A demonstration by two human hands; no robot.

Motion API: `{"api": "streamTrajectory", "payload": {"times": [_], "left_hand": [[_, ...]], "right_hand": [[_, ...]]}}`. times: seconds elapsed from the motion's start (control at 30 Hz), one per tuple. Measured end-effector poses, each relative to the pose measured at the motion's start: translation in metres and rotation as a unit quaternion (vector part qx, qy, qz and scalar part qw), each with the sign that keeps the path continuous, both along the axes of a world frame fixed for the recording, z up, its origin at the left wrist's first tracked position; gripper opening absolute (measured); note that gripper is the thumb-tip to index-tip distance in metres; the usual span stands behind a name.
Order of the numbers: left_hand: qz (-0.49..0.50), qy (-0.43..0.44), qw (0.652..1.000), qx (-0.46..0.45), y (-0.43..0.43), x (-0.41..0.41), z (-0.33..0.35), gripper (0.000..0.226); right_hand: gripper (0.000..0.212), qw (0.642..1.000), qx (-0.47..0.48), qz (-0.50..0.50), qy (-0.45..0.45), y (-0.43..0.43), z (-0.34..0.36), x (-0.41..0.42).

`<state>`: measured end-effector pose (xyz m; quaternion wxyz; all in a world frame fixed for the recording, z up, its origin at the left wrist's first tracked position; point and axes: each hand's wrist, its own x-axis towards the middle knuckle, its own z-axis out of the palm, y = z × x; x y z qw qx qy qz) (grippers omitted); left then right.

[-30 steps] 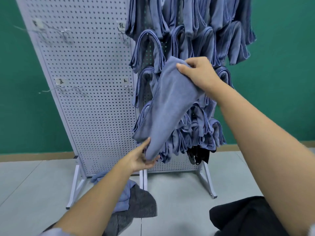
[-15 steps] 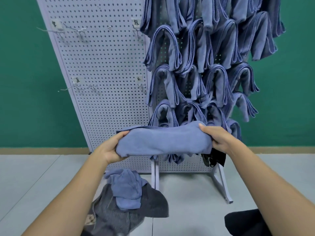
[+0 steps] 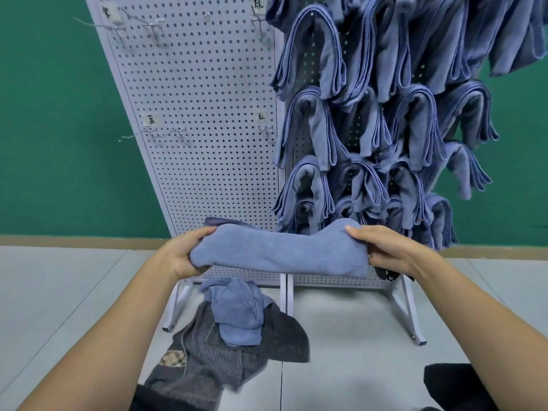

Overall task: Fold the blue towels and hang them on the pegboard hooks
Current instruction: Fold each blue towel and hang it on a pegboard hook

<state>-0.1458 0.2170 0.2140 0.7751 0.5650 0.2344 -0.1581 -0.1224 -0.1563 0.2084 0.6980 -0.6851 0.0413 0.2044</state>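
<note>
A folded blue towel (image 3: pixel 278 253) stretches level in front of the pegboard's (image 3: pixel 207 114) lower edge. The left hand (image 3: pixel 184 253) grips its left end with curled fingers, and the right hand (image 3: pixel 385 250) grips the right end. Behind it, many folded blue towels (image 3: pixel 370 129) hang over hooks on the right panel. On the floor (image 3: pixel 355 336) below, another blue towel (image 3: pixel 237 310) lies crumpled on a grey striped garment (image 3: pixel 231 357).
</note>
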Motion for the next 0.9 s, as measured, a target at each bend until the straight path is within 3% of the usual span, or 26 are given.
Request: {"api": "streamTrajectory", "payload": {"times": [0.13,0.37,0.5,0.6,0.7,0.83,0.9], "left_hand": [[0.02,0.027,0.999,0.001,0.006,-0.002,-0.006,0.024],[-0.065,-0.022,0.998,-0.005,0.002,-0.013,0.005,0.026],[-0.072,-0.053,0.996,0.015,0.001,-0.014,0.008,0.031],[-0.053,-0.099,0.991,0.076,0.006,-0.015,0.013,0.023],[-0.062,-0.137,0.98,0.129,0.01,-0.02,0.018,0.019],[-0.064,-0.182,0.976,0.099,0.013,-0.027,0.028,0.018],[-0.057,-0.215,0.973,0.057,0.014,-0.032,0.033,0.019]], "right_hand": [[0.033,1.0,0.016,0.021,0.002,0.004,0.001,-0.006],[0.03,0.999,0.006,-0.03,0.023,0.005,0.001,-0.006],[0.079,0.998,-0.027,0.059,0.007,-0.006,0.002,-0.011],[0.043,0.998,0.0,0.065,0.004,-0.011,0.004,-0.012],[0.034,0.997,0.002,0.078,-0.018,-0.013,0.011,-0.015],[0.076,0.994,0.01,0.077,-0.081,-0.018,0.014,-0.011],[0.075,0.989,0.069,0.068,-0.116,-0.02,0.014,-0.009]]}}
